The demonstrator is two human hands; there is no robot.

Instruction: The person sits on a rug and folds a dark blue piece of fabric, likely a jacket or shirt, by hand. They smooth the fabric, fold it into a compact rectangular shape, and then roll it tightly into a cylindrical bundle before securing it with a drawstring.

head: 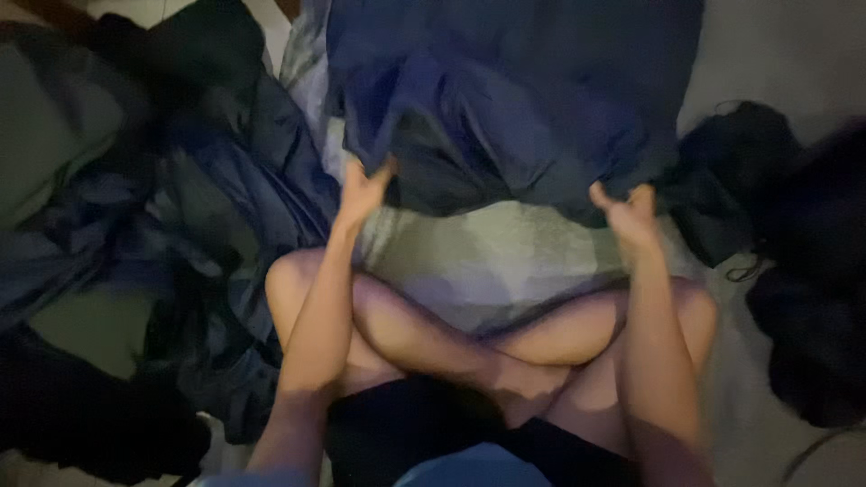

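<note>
Presently we sit cross-legged on the floor (794, 54), a dark blue garment (514, 99) spread just beyond our knees. Left hand (363, 191) fingers pinch its near left edge; right hand (629, 216) fingers are closed on its near right edge. Long axis runs left to right between both hands, equally near. Heaped dark clothes (180, 207) at left, a black pile (794, 261) at right. No labels visible.
</note>
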